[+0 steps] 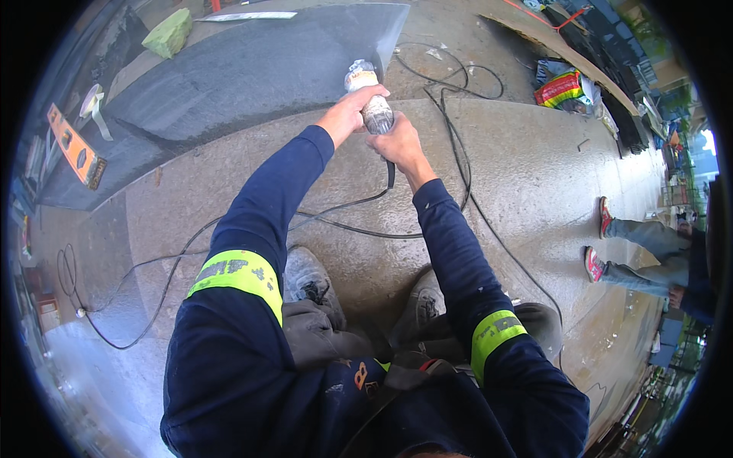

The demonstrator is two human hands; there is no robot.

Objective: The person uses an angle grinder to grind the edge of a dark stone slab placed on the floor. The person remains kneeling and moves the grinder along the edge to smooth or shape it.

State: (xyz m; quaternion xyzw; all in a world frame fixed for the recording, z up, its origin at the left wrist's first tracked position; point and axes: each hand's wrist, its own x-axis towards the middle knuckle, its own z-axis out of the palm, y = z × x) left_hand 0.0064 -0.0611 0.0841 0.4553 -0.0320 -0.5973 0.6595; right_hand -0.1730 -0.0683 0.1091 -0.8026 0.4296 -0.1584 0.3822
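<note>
Navy sleeves [263, 191] frame 2 hands [398, 143] clasping a corded power tool [377, 116]

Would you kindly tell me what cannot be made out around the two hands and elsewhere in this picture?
Head view: the underside of the power tool, hidden by its own body, so its contact with the dark grey slab cannot be judged.
Head view: fingers of the left hand and right hand beneath the tool, hidden by the tool and the hands themselves.
Head view: the other person's upper body, cut off by the dark right rim.
</note>
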